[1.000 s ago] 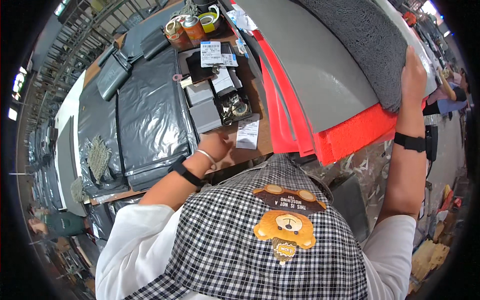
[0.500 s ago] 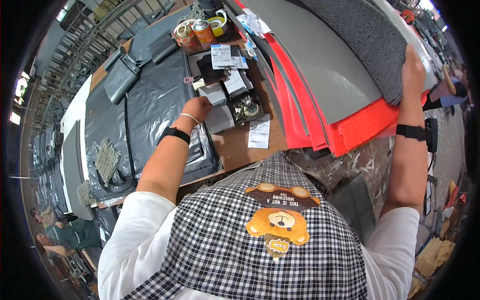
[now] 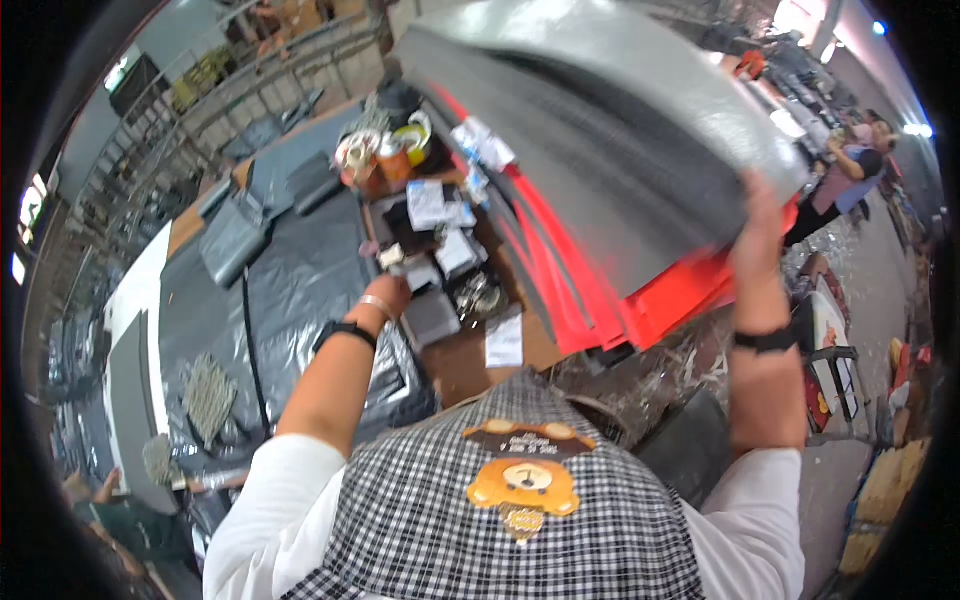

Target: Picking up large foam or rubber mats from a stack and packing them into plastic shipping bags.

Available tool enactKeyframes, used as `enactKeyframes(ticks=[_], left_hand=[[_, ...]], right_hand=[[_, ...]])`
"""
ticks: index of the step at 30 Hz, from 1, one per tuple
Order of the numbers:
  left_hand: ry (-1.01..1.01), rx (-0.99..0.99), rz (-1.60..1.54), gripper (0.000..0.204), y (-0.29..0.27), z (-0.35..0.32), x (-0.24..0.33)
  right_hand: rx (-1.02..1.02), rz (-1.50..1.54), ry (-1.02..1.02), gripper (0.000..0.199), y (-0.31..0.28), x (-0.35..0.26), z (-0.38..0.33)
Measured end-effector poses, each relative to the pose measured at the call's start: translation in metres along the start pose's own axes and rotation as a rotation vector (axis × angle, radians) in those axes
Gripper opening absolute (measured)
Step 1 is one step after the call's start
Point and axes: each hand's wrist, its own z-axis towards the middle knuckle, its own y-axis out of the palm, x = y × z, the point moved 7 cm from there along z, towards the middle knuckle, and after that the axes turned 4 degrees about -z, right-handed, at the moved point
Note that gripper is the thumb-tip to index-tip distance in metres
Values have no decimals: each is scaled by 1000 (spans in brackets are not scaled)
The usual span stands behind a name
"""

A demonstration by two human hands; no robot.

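Note:
My right hand (image 3: 760, 230), smeared by motion, grips the right edge of a dark grey textured mat (image 3: 600, 140) on a tall pile. A pale glossy sheet stands raised behind that mat. Red mats (image 3: 680, 298) show below it, their edges fanned out. My left hand (image 3: 393, 297) is curled beside a shallow tray of small packs and labels (image 3: 433, 318) on the table. Its fingertips are hidden, so what they may hold cannot be made out. A coil of metal-looking bits (image 3: 480, 298) lies in the tray's right part.
Black plastic-wrapped packs (image 3: 305, 300) cover the left of the table, with a knotted grey cloth (image 3: 210, 400) on top. Cans and tape rolls (image 3: 385, 155) stand at the back. A white label sheet (image 3: 504, 340) lies near the front edge. Another person (image 3: 850, 170) is at far right.
My right hand has moved left with the mat's edge, and the mat has bent and blurred. My left hand stays by the tray. The whole view has tilted up.

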Motion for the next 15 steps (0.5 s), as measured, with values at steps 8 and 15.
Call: enactKeyframes(ticks=[8,15], left_hand=[[67,0,9,25,6,-2,10],[26,8,74,26,7,-1,7]], right_hand=[[-6,-720,-413,36,37,-59,-66],[40,-895,-446,29,-16,-67,-50]])
